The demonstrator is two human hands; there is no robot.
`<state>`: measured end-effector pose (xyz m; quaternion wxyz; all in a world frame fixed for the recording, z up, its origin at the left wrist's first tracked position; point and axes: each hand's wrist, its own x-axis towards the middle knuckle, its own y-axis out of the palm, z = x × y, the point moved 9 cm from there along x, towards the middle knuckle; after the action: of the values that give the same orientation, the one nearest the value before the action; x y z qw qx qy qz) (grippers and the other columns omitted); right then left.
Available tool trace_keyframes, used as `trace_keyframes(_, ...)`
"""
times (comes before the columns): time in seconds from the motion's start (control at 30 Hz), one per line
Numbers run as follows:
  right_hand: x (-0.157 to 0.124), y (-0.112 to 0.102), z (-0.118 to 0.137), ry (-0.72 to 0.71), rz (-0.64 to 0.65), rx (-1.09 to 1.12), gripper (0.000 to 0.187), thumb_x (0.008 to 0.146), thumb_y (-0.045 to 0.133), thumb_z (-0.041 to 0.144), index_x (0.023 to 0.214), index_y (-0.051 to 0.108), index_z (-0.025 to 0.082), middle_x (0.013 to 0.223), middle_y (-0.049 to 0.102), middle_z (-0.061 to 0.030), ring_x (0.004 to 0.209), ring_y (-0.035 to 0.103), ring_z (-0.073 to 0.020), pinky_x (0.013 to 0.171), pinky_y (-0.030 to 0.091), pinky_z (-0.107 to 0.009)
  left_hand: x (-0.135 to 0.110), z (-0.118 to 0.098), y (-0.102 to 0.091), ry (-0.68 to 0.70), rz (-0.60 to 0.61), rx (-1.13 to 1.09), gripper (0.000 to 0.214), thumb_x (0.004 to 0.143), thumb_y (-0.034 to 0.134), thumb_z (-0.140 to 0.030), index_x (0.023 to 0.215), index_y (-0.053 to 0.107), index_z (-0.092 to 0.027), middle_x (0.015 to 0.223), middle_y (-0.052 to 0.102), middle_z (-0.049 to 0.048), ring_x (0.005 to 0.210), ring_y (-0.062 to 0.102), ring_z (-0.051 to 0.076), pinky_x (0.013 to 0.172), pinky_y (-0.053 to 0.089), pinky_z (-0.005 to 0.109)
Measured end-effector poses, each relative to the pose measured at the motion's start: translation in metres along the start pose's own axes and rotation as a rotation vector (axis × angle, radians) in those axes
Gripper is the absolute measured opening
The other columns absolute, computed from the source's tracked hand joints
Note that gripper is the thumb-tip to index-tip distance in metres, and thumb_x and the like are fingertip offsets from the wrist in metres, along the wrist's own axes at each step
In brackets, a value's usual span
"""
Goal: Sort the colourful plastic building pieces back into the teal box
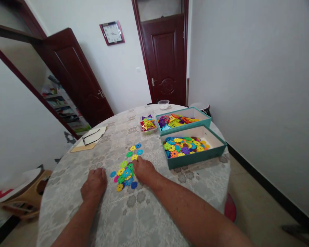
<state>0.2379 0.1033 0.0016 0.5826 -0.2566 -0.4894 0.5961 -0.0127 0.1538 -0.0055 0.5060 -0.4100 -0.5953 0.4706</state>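
- Discs (126, 174), flower-shaped and notched: loose, partly overlapping pile just below the centre of the frame; yellow, green, blue and magenta.
- Right hand (145, 171), centre of the frame: fingers curled downward at the pile's right side, fingertips at a yellow disc (134, 157); pinch or mere contact, impossible to tell.
- Left hand (94, 183), lower left of centre: curled into a loose fist on the tablecloth (134, 223), apart from the pile; nothing visible in the grip.
- Handling, by judgement: probably light, fairly stiff plastic; smooth, apt to slide when overlapped; not very fragile. Grip by opposite rim edges, between thumb and forefinger.
- Near box (195, 160), right of centre: further discs inside.
- Far box (206, 120), directly behind: other coloured pieces inside.
- Wall clock (112, 33), upper left of centre: dial markings too blurred to read. No legible brand or label.
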Motion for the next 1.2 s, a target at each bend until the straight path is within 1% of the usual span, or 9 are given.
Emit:
trace_keyframes(0.27, 0.0, -0.01, 0.006, -0.015, 0.058, -0.027, 0.026, 0.1, 0.048, 0.013, 0.116, 0.067, 0.017, 0.11, 0.074, -0.0125, 0.09, 0.074, -0.0248, 0.076, 0.056, -0.032, -0.001, 0.001, -0.001, -0.011, 0.005, 0.006, 0.054, 0.11, 0.021, -0.046, 0.128, 0.065, -0.021, 0.134, 0.065, 0.0139, 0.108, 0.072, 0.03, 0.084, 0.056, 0.04)
trace_keyframes(0.37, 0.0, -0.036, 0.015, -0.059, -0.004, -0.024, 0.03, 0.105, 0.043, 0.019, 0.125, 0.065, 0.021, 0.116, 0.074, -0.0112, 0.101, 0.072, -0.0263, 0.083, 0.057, -0.036, -0.001, 0.002, 0.001, -0.012, 0.007, -0.003, 0.054, 0.11, 0.02, -0.045, 0.126, 0.066, -0.02, 0.134, 0.065, 0.0137, 0.109, 0.072, 0.031, 0.085, 0.056, 0.041)
trace_keyframes(0.47, -0.002, -0.085, 0.012, -0.078, -0.203, -0.001, 0.036, 0.105, 0.043, 0.02, 0.135, 0.062, 0.022, 0.125, 0.073, -0.0121, 0.112, 0.068, -0.0261, 0.094, 0.055, -0.037, -0.002, 0.003, 0.001, -0.018, -0.003, 0.002, 0.053, 0.111, 0.021, -0.044, 0.125, 0.066, -0.021, 0.132, 0.066, 0.0129, 0.107, 0.072, 0.03, 0.083, 0.056, 0.039)
trace_keyframes(0.6, -0.014, -0.147, -0.029, -0.005, -0.458, 0.004, 0.039, 0.105, 0.039, 0.015, 0.135, 0.064, 0.015, 0.127, 0.072, -0.0162, 0.116, 0.064, -0.0266, 0.106, 0.049, -0.038, -0.004, 0.002, -0.002, -0.01, -0.008, 0.012, 0.052, 0.111, 0.021, -0.044, 0.128, 0.065, -0.022, 0.132, 0.066, 0.0126, 0.108, 0.072, 0.029, 0.081, 0.055, 0.038)
trace_keyframes(0.73, -0.034, -0.171, -0.088, 0.171, -0.558, -0.07, 0.04, 0.102, 0.039, 0.012, 0.133, 0.066, 0.011, 0.12, 0.073, -0.0189, 0.112, 0.064, -0.0301, 0.106, 0.047, -0.046, -0.003, 0.005, 0.001, -0.017, -0.017, -0.013, 0.049, 0.111, 0.023, -0.04, 0.131, 0.064, -0.021, 0.135, 0.065, 0.0124, 0.113, 0.07, 0.03, 0.083, 0.055, 0.037)
trace_keyframes(0.87, -0.048, -0.17, -0.106, 0.221, -0.646, -0.114, 0.044, 0.1, 0.04, 0.012, 0.136, 0.063, 0.007, 0.125, 0.07, -0.0229, 0.124, 0.059, -0.0338, 0.111, 0.044, -0.053, -0.002, 0.011, 0.003, -0.036, -0.049, -0.053, 0.042, 0.109, 0.031, -0.033, 0.134, 0.062, -0.022, 0.138, 0.066, 0.0113, 0.117, 0.068, 0.027, 0.089, 0.054, 0.035)
trace_keyframes(1.0, -0.047, -0.156, -0.06, 0.019, -0.669, 0.001, 0.04, 0.1, 0.038, 0.011, 0.127, 0.068, 0.012, 0.128, 0.069, -0.0185, 0.13, 0.056, -0.0306, 0.116, 0.042, -0.05, -0.006, 0.009, -0.001, -0.021, -0.091, -0.14, 0.038, 0.106, 0.036, -0.03, 0.128, 0.065, -0.021, 0.133, 0.068, 0.0133, 0.117, 0.068, 0.028, 0.093, 0.055, 0.037)
trace_keyframes(1.1, -0.04, -0.125, -0.01, -0.165, -0.463, 0.093, 0.035, 0.101, 0.042, 0.013, 0.124, 0.068, 0.018, 0.124, 0.071, -0.0145, 0.122, 0.06, -0.0281, 0.112, 0.047, -0.045, -0.008, 0.006, -0.002, 0.007, -0.098, -0.181, 0.039, 0.105, 0.036, -0.031, 0.126, 0.066, -0.017, 0.13, 0.069, 0.0161, 0.118, 0.067, 0.031, 0.099, 0.054, 0.042)
trace_keyframes(1.2, -0.038, -0.078, 0.014, -0.171, -0.173, 0.058, 0.028, 0.101, 0.055, 0.024, 0.126, 0.066, 0.02, 0.124, 0.069, -0.0142, 0.118, 0.061, -0.0298, 0.103, 0.052, -0.044, -0.008, 0.003, -0.001, 0.079, -0.094, -0.244, 0.04, 0.105, 0.037, -0.031, 0.127, 0.066, -0.017, 0.132, 0.07, 0.0148, 0.125, 0.065, 0.027, 0.11, 0.05, 0.04)
